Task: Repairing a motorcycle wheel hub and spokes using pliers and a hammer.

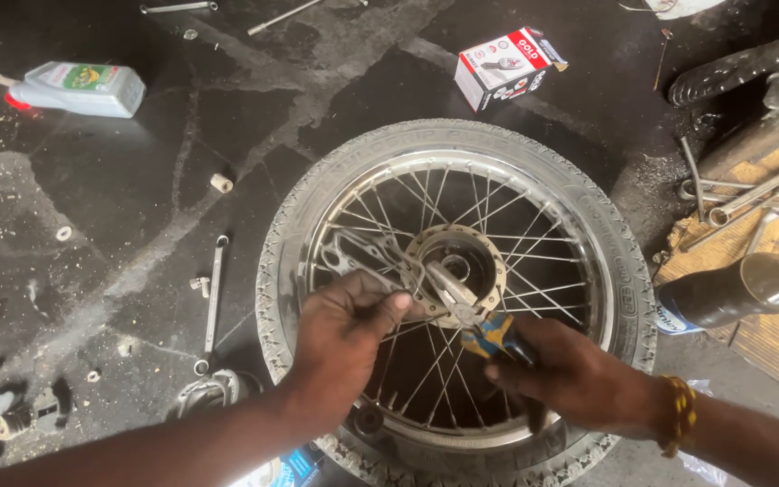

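Observation:
A spoked motorcycle wheel [606, 261] with its tyre lies flat on the dark floor, its metal hub [458, 267] at the centre. My right hand [570, 374] grips pliers [475, 323] with blue and yellow handles, their jaws at the hub's lower edge. My left hand [346, 325] pinches something small at the hub, beside the plier jaws; what it holds is too small to tell.
A long spanner [213, 298] lies left of the wheel. A white oil bottle [83, 87] is far left, a red and white box [504, 66] behind the wheel. Several spanners [750, 200] rest on cardboard at right, near a dark bottle [732, 293].

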